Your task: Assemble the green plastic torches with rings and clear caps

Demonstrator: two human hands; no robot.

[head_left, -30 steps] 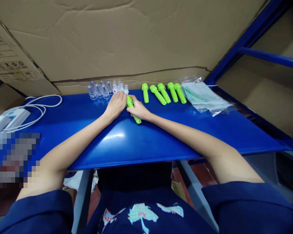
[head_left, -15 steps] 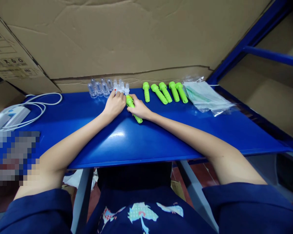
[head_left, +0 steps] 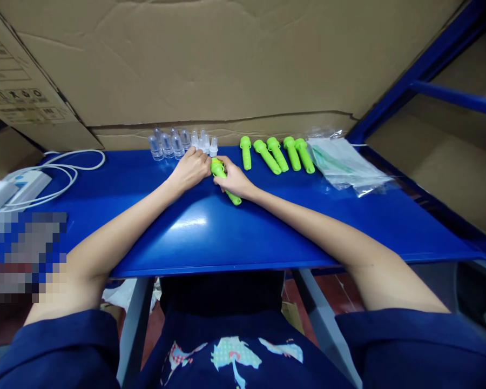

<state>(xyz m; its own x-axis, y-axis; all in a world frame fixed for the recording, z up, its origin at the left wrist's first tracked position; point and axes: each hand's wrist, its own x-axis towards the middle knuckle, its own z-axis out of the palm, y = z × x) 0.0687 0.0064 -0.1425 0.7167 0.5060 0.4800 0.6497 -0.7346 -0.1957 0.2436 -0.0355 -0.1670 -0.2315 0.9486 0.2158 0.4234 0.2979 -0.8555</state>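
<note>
My right hand is wrapped round a lime-green flashlight, whose head points up and left and whose tail end tilts down toward me. Close beside the flashlight's head is my left hand, its fingers curled; whatever they hold is hidden. Just behind my left hand stand several small clear bottles with domed tops and several smaller whitish ones. More green flashlights lie in a spaced row to the right of my hands.
Clear plastic bags with pale green contents lie on the blue table at right. A white device with a looped white cable sits at left. Cardboard walls the back; a blue metal frame rises at right.
Both hands stay together at the flashlight's head, with only a slight shift of the left fingers. The whole view has moved a little.
</note>
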